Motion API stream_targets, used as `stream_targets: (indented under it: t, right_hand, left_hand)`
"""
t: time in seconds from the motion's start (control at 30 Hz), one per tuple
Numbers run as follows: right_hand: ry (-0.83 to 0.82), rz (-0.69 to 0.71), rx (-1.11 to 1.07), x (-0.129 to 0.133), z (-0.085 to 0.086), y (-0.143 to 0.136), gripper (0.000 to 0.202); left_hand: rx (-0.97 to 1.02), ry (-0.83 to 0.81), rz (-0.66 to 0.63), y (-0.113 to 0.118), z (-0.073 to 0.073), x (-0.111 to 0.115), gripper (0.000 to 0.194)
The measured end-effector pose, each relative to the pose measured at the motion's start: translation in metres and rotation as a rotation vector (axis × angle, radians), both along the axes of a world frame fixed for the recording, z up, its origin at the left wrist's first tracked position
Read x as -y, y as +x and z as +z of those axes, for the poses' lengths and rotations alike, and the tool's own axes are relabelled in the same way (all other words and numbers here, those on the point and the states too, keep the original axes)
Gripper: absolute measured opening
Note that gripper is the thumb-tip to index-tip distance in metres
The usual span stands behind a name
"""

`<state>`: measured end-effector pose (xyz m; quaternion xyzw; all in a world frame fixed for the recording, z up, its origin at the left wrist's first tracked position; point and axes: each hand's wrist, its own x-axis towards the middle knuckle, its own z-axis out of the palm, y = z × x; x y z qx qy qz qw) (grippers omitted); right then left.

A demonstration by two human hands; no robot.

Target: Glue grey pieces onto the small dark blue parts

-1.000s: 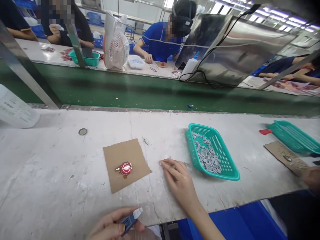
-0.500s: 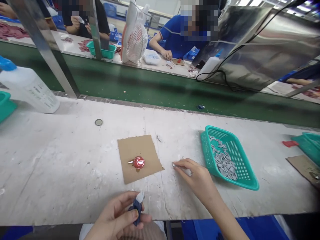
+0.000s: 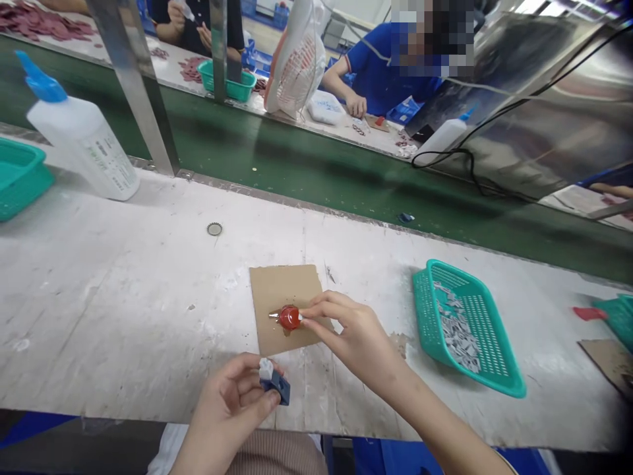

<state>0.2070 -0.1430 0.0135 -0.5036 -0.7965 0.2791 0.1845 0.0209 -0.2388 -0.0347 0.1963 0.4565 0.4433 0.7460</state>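
Observation:
My left hand grips a small dark blue plastic part with a pale grey piece at its top. My right hand is closed in a pinch on a tiny pale grey piece, mostly hidden by the fingertips. That piece is at the right edge of a shiny red cap-like dish, and I cannot tell whether it touches. A metallic tip points left from the dish, which sits on a square of brown cardboard.
Right of my hand stands a green basket with many small grey pieces. A white bottle with a blue nozzle and another green basket are at left. A bottle cap lies behind the cardboard. Other people work across the green divider.
My right hand has moved left from the bare tabletop to the red dish, carrying the tiny piece. My left hand has tilted the blue part. The camera view has shifted.

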Motion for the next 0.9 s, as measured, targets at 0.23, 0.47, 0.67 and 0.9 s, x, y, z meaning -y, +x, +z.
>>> stream_targets:
  t: [0.23, 0.47, 0.67, 0.9]
  right_hand:
    - [-0.028, 0.013, 0.017, -0.004, 0.0, -0.003, 0.018]
    - [-0.431, -0.262, -0.401, -0.007, 0.01, 0.001, 0.015]
    - [-0.674, -0.271, -0.636, 0.007, 0.025, -0.007, 0.017]
    - [-0.593, -0.119, -0.54, 0.019, 0.041, -0.014, 0.007]
  left_hand:
    - [-0.078, 0.037, 0.053, -0.005, -0.003, -0.002, 0.026]
    - [-0.053, 0.082, 0.132, -0.004, 0.009, -0.013, 0.018]
    - [-0.084, 0.231, 0.115, 0.005, 0.017, -0.025, 0.012]
    - [-0.06, 0.3, 0.132, 0.011, 0.021, -0.024, 0.01]
